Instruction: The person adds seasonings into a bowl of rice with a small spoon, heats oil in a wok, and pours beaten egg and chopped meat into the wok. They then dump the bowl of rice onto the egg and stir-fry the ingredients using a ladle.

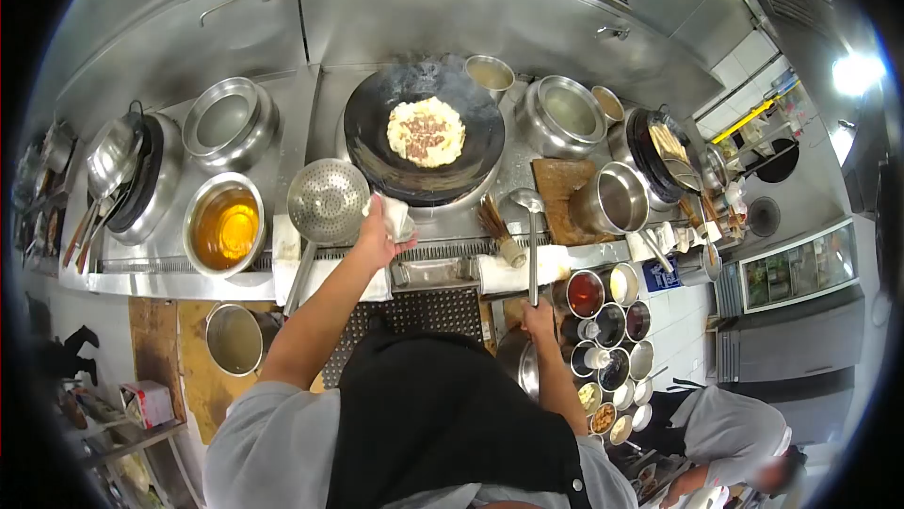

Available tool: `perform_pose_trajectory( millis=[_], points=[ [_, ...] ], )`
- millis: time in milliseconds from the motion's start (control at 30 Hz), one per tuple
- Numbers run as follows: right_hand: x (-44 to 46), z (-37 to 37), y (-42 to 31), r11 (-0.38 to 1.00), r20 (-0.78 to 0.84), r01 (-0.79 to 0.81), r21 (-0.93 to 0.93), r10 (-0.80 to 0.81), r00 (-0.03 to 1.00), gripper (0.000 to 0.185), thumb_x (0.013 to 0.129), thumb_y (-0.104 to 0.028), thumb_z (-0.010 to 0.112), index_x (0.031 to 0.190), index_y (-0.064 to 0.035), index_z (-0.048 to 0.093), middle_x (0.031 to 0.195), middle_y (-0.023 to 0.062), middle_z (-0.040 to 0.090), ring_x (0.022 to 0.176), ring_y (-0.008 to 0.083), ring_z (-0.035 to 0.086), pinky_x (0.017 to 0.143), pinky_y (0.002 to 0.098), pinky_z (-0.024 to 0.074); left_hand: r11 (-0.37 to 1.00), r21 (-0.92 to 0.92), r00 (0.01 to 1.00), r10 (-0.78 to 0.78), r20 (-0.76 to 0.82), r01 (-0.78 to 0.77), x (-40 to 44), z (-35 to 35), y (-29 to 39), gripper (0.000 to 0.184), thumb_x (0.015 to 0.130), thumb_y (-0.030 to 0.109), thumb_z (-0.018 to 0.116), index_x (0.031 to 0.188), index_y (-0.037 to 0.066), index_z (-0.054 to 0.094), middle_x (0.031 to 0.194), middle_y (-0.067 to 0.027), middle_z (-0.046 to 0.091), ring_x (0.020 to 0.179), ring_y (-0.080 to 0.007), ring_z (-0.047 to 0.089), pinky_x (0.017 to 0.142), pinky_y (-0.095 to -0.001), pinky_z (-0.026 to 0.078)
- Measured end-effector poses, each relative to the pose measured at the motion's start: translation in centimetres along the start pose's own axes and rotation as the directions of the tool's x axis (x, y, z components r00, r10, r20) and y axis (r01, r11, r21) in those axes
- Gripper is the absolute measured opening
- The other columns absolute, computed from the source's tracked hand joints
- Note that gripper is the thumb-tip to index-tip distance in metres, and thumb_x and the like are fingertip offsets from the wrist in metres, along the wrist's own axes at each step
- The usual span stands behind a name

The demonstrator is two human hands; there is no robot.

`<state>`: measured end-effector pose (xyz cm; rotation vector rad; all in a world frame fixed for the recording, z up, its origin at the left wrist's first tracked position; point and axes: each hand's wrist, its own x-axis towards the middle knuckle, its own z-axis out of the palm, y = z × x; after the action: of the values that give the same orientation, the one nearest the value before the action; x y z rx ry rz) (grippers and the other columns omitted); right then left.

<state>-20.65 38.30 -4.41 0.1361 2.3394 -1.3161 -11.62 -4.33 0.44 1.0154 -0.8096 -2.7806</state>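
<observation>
In the head view, my left hand [379, 238] is closed around a folded white cloth [391, 217] at the near left edge of a black wok [363, 162]. A pale egg-like mixture with reddish-brown bits [426, 132] lies in the wok, and faint steam rises behind it. My right hand [540, 319] grips the handle of a metal ladle [532, 236], whose bowl rests near the counter to the right of the wok. Just left of my left hand is a round perforated strainer [328, 200], its handle pointing toward me. A bristle brush [497, 228] stands between the wok and ladle.
A bowl of golden oil [224, 225] sits to the left. Metal pots [562, 115] and a saucepan [610, 198] are at the right, with a wooden board [557, 191]. Several seasoning containers [612, 325] stand beside my right arm. Another person [725, 438] bends at lower right.
</observation>
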Motion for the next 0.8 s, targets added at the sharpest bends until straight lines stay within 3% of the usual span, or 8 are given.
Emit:
perform_pose_trajectory(
  millis=[100, 233, 267, 367, 467, 667, 767, 800],
  points=[
    [-3.1, 1.4, -4.9, 0.998, -0.09, 0.037, -0.054, -0.042, 0.995, 0.028, 0.094, -0.027, 0.068, 0.092, -0.0012, 0.057, 0.058, 0.0052, 0.055, 0.046, 0.0149, 0.054, 0.042, 0.0332, 0.0443, 0.998, 0.063, 0.996, 0.004, -0.091, 0.002, 4.7, 1.2, 3.0, 0.072, 0.096, 0.078, 0.035, 0.12, 0.016, 0.06, 0.101, -0.0089, 0.068, 0.082, -0.0327, 0.068, 0.07, -0.0488, 0.056],
    [-6.1, 3.2, -5.6, 0.975, -0.058, 0.176, 0.137, -0.169, 0.984, 0.034, 0.101, -0.035, 0.064, 0.087, -0.0041, 0.056, 0.059, 0.0028, 0.056, 0.045, 0.0128, 0.051, 0.043, 0.0288, 0.039, 0.987, 0.131, 0.967, -0.057, -0.249, 0.092, 9.0, 2.4, 3.7, 0.04, 0.097, 0.047, 0.063, 0.117, 0.011, 0.06, 0.094, -0.0102, 0.068, 0.073, -0.0297, 0.066, 0.058, -0.0455, 0.052],
    [-6.6, 3.8, -7.4, 0.973, -0.028, 0.144, 0.179, -0.141, 0.99, 0.039, 0.104, -0.039, 0.059, 0.085, -0.0059, 0.055, 0.058, 0.001, 0.053, 0.045, 0.0105, 0.048, 0.042, 0.027, 0.0355, 0.98, 0.149, 0.973, -0.097, -0.212, 0.13, 9.4, 2.0, 3.8, 0.028, 0.093, 0.029, 0.066, 0.114, 0.013, 0.06, 0.096, -0.0093, 0.067, 0.076, -0.0281, 0.065, 0.057, -0.0443, 0.051],
    [-5.2, 5.1, -15.4, 0.923, -0.056, 0.199, 0.329, -0.192, 0.98, 0.042, 0.105, -0.041, 0.055, 0.081, -0.007, 0.055, 0.056, 0.0003, 0.051, 0.046, 0.0097, 0.047, 0.042, 0.0272, 0.0356, 0.999, 0.016, 0.983, 0.032, -0.183, -0.03, 10.4, -0.1, 2.0, 0.021, 0.093, 0.024, 0.064, 0.111, 0.014, 0.059, 0.097, -0.0088, 0.067, 0.082, -0.0264, 0.065, 0.058, -0.0445, 0.052],
    [-1.4, 7.9, -13.5, 0.917, 0.12, 0.18, 0.356, -0.236, 0.964, 0.046, 0.107, -0.044, 0.05, 0.079, -0.0084, 0.054, 0.055, 0.0002, 0.049, 0.045, 0.0108, 0.047, 0.041, 0.0281, 0.0364, 0.988, -0.12, 0.976, 0.073, -0.204, -0.098, 0.5, 0.2, 1.5, 0.014, 0.092, 0.017, 0.058, 0.106, 0.017, 0.058, 0.091, -0.0072, 0.066, 0.083, -0.022, 0.065, 0.057, -0.035, 0.052],
    [-5.7, 8.8, -10.8, 0.949, 0.324, 0.14, 0.284, -0.233, 0.917, 0.042, 0.105, -0.041, 0.056, 0.079, -0.0079, 0.057, 0.056, -0.0025, 0.049, 0.046, 0.0078, 0.043, 0.044, 0.0268, 0.0335, 0.996, 0.083, 0.94, 0.056, -0.336, -0.03, -9.9, -6.4, 6.0, 0.009, 0.087, 0.017, 0.057, 0.096, 0.016, 0.057, 0.076, -0.0067, 0.063, 0.051, -0.0205, 0.057, 0.038, -0.0269, 0.04],
    [-4.7, 8.6, -9.3, 0.948, 0.289, 0.28, 0.152, -0.313, 0.905, 0.035, 0.102, -0.033, 0.063, 0.08, -0.0072, 0.056, 0.057, -0.0041, 0.047, 0.047, 0.0065, 0.042, 0.044, 0.0259, 0.033, 0.973, 0.216, 0.906, 0.158, -0.392, -0.077, -6.4, -4.5, 9.3, 0.009, 0.089, 0.018, 0.059, 0.097, 0.013, 0.059, 0.076, -0.0071, 0.063, 0.054, -0.0193, 0.058, 0.042, -0.0285, 0.045],
    [-5.4, 8.4, -10.9, 0.963, 0.278, 0.175, 0.204, -0.229, 0.933, 0.029, 0.1, -0.025, 0.067, 0.081, -0.0071, 0.055, 0.057, -0.0043, 0.046, 0.047, 0.0058, 0.041, 0.044, 0.0259, 0.0326, 0.96, 0.257, 0.893, 0.21, -0.398, -0.112, -6.1, -1.4, 9.8, 0.01, 0.09, 0.018, 0.06, 0.097, 0.011, 0.06, 0.076, -0.0075, 0.064, 0.056, -0.0192, 0.059, 0.045, -0.0297, 0.046]
  ],
)
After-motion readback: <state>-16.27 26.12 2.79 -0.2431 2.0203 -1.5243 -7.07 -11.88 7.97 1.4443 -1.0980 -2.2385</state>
